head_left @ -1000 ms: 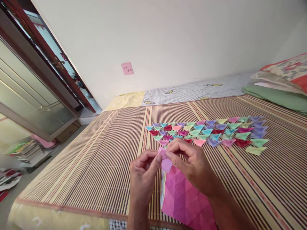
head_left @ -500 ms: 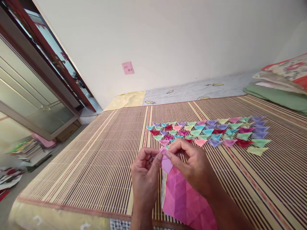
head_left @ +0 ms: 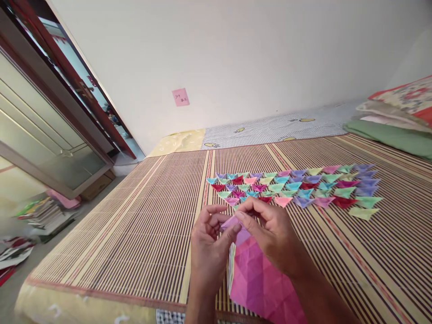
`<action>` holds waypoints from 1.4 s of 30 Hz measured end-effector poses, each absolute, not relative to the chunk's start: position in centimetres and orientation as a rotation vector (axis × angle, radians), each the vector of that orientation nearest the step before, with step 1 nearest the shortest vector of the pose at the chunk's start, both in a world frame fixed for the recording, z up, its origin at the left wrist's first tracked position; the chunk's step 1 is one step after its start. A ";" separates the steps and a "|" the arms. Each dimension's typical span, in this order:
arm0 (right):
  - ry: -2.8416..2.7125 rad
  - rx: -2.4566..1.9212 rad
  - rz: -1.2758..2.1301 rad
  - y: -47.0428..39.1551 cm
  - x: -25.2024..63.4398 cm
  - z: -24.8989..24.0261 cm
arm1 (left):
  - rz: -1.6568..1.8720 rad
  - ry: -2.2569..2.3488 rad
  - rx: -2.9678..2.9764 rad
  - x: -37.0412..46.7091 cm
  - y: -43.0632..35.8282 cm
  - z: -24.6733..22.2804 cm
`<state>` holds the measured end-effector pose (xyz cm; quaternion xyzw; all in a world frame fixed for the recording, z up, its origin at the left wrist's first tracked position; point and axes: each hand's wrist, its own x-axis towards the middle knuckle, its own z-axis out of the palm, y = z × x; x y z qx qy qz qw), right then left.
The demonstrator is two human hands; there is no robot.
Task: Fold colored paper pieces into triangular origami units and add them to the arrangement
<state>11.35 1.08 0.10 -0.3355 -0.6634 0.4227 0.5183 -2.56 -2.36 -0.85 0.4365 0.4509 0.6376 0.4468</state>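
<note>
A small light purple paper (head_left: 241,236), partly folded, is held between my two hands above the striped mat. My left hand (head_left: 212,245) pinches its left side, with the thumb on the paper's face. My right hand (head_left: 272,231) grips the top edge between thumb and forefinger; its other fingers are curled and partly hidden. Below the hands lies a creased pink sheet (head_left: 261,281), on top of other paper whose pale edges show at its left. Beyond the hands, several rows of small folded paper pieces (head_left: 279,188) in many colours rest on the mat.
The striped mat (head_left: 135,225) covers the bed. Folded cloths (head_left: 388,135) lie at the far right. A pink note (head_left: 180,96) is on the wall. At the left are a glass-panelled door (head_left: 43,126) and a stack of books (head_left: 42,213) beyond the bed's edge.
My left thumb has moved right and slightly down across the purple paper, and the paper has tilted, with a corner now pointing left. My right hand has barely moved.
</note>
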 end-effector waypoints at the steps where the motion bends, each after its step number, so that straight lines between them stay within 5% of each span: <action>1: -1.570 -0.798 1.049 1.1 11.4 0.0 | 1.540 1.102 1.069 -2.6 -2.3 -0.9; 15: -1.660 -0.721 1.163 1.8 12.4 -0.3 | 1.325 1.042 1.120 -3.4 -2.3 -1.1; 21: -1.632 -0.741 1.244 2.1 12.2 -0.5 | 1.525 1.076 1.022 -2.9 -2.1 -1.4; 42: -1.616 -0.844 1.060 1.9 12.2 -0.3 | 1.391 1.117 1.067 -4.1 -2.2 -1.5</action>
